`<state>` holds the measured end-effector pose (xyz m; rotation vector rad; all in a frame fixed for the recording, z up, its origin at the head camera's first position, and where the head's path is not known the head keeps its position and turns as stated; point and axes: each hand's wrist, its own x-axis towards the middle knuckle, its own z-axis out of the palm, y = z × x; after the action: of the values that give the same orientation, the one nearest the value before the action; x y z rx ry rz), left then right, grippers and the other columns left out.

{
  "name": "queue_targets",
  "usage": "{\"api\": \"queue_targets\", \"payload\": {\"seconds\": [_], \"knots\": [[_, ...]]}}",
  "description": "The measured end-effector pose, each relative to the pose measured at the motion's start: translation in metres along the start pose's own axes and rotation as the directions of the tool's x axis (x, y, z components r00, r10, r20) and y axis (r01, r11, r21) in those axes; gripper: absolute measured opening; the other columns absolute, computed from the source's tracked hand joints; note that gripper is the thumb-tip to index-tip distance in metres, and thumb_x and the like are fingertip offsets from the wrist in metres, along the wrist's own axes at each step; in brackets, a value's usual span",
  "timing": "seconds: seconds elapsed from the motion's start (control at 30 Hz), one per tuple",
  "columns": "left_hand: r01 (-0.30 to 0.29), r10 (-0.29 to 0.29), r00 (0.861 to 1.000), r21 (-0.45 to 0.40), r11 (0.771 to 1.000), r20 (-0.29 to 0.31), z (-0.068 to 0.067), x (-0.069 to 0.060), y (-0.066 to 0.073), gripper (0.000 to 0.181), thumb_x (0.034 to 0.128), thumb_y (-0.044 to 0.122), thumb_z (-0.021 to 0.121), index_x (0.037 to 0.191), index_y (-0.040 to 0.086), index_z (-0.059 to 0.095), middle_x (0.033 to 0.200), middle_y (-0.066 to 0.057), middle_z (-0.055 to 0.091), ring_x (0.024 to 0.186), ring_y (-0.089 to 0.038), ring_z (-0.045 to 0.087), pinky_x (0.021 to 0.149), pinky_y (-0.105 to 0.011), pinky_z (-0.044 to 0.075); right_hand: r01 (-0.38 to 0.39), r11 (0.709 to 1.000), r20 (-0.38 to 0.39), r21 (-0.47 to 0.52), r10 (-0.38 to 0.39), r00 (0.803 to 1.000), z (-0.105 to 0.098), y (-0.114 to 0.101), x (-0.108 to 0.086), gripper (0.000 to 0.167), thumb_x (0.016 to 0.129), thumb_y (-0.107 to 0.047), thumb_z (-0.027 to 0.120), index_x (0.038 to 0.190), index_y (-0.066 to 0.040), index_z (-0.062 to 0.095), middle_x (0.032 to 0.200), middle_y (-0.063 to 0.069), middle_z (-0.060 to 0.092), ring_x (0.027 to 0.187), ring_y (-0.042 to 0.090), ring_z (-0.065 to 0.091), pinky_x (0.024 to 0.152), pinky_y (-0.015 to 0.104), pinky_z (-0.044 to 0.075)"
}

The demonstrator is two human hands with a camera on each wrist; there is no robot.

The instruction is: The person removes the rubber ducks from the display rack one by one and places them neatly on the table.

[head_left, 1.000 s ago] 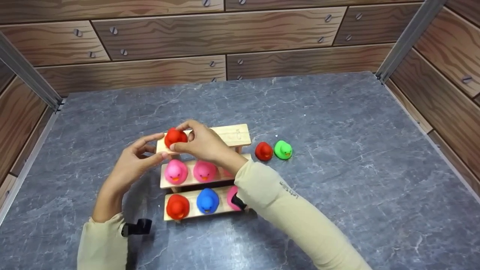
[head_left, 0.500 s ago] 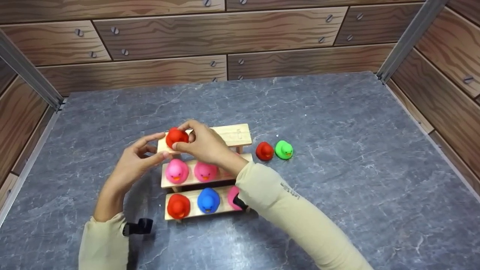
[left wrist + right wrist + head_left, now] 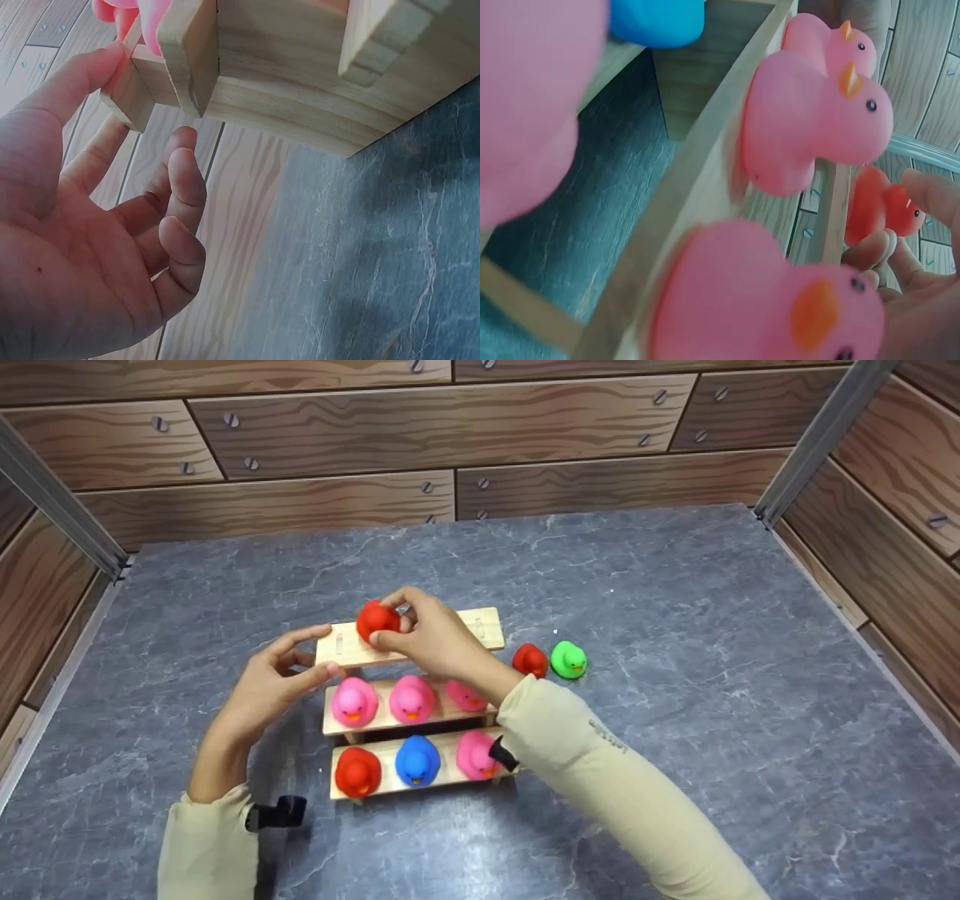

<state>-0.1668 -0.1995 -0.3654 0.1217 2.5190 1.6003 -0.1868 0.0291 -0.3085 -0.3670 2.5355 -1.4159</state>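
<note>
The right hand (image 3: 442, 637) pinches a red duck (image 3: 377, 621) between thumb and fingers over the top shelf (image 3: 341, 646) of a wooden stepped rack, left of its middle. In the right wrist view the same red duck (image 3: 881, 206) is upright beside the fingertips. The left hand (image 3: 262, 682) grips the top shelf's left end, thumb at the front edge and index finger at the back; in the left wrist view the other fingers of this hand (image 3: 112, 247) are loosely curled. Whether the held duck touches the board cannot be told.
Pink ducks (image 3: 412, 700) stand on the middle shelf. On the bottom shelf are a red duck (image 3: 358, 772), a blue duck (image 3: 417, 761) and a pink duck (image 3: 475, 755). Right of the rack, another red duck (image 3: 530, 660) and a green duck (image 3: 568, 660) sit on the grey surface (image 3: 675, 607).
The right hand has moved right and slightly back with the red duck, away from the top shelf's left end. The left hand has stayed in place.
</note>
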Motion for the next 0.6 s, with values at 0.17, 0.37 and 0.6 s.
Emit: {"api": "queue_targets", "payload": {"seconds": [0.17,0.37,0.6], "knots": [[-0.004,0.004,1.000,0.032,0.999,-0.003,0.001,0.000,0.002,0.057,0.0873,0.032,0.072,0.138,0.018,0.051,0.093,-0.004,0.062,0.082,-0.013,0.056,0.069,-0.025,0.042,-0.013,1.000,-0.021,0.019,0.013,1.000,-0.012,0.006,-0.001,0.039,0.087,-0.021,0.072,0.122,-0.011,0.056,0.086,0.002,0.052,0.071,0.012,0.046,0.063,0.022,0.040],[-0.008,0.008,1.000,0.037,0.999,-0.013,0.002,0.000,0.003,0.052,0.0901,0.033,0.068,0.137,0.018,0.051,0.090,-0.005,0.061,0.077,-0.014,0.056,0.067,-0.024,0.043,-0.004,0.998,-0.035,0.059,0.006,0.999,-0.024,0.013,-0.003,0.037,0.087,-0.018,0.072,0.119,-0.008,0.057,0.079,0.002,0.050,0.065,0.011,0.044,0.058,0.020,0.038],[0.000,0.001,0.997,0.018,1.000,-0.080,0.007,0.001,0.007,0.047,0.0909,0.033,0.067,0.132,0.015,0.055,0.083,-0.001,0.060,0.070,-0.012,0.055,0.064,-0.023,0.045,-0.017,0.994,-0.022,0.107,0.019,1.000,-0.034,0.017,-0.006,0.034,0.087,-0.017,0.071,0.117,-0.007,0.057,0.075,0.000,0.047,0.061,0.009,0.042,0.054,0.019,0.036]]}}
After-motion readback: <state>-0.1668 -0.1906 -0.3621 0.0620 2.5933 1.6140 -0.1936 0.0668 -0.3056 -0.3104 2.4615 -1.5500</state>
